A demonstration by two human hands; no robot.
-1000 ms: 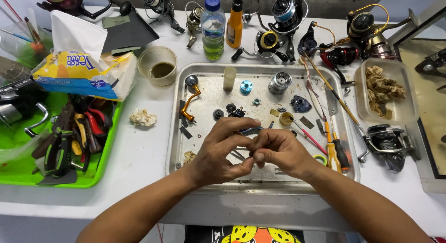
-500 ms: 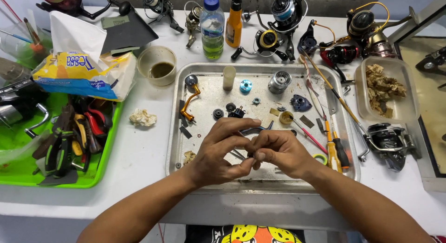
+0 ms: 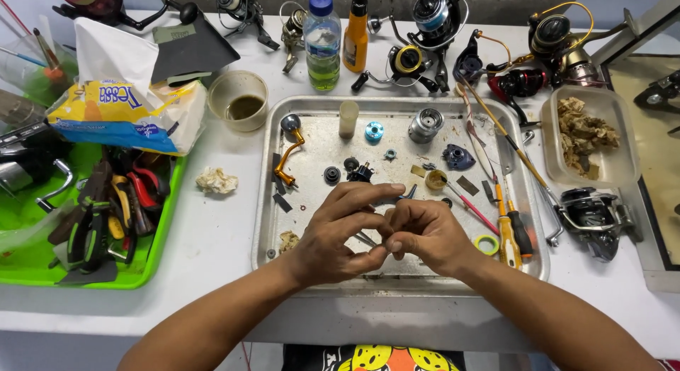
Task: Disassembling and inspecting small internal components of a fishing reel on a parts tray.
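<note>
My left hand (image 3: 336,236) and my right hand (image 3: 425,233) meet over the near half of a metal tray (image 3: 273,222). Their fingertips pinch together on a small metal part (image 3: 384,238) that the fingers mostly hide. A thin tool tip (image 3: 409,194) pokes out behind my hands. Farther back on the tray lie an orange crank handle (image 3: 287,157), a silver spool (image 3: 425,124), a blue ring (image 3: 374,131), a white cylinder (image 3: 348,119) and small dark reel parts (image 3: 360,172).
A green tray of pliers (image 3: 99,215) stands at the left under a tissue pack (image 3: 120,112). A cup of dark liquid (image 3: 239,100), a water bottle (image 3: 322,41), an orange oil bottle (image 3: 355,32), several fishing reels (image 3: 432,20), screwdrivers (image 3: 506,229) and a plastic tub (image 3: 588,133) surround the metal tray.
</note>
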